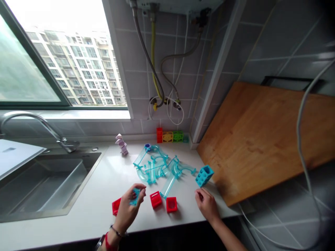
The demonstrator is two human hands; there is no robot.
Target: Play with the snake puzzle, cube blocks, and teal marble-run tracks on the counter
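My left hand point(130, 204) is closed around a small translucent blue block point(135, 196), over the front of the counter. Just left of it, partly covered by the hand, sits a red block point(115, 206). Two more red blocks, one tilted point(155, 199) and one with its round hole up point(171, 204), lie between my hands. My right hand point(206, 203) rests on the counter with its fingers curled in and nothing visible in them. Right beyond it stands a taller blue block tower point(204, 176). Clear blue marble-run tracks point(169, 184) are heaped farther back.
Red, yellow and green blocks point(168, 136) line the back wall. A twisted pale pink stack point(121, 144) stands near the sink point(65, 209) and its faucet point(39, 118). At right leans a big wooden board point(261, 139), with a white cable point(299, 139) hanging before it.
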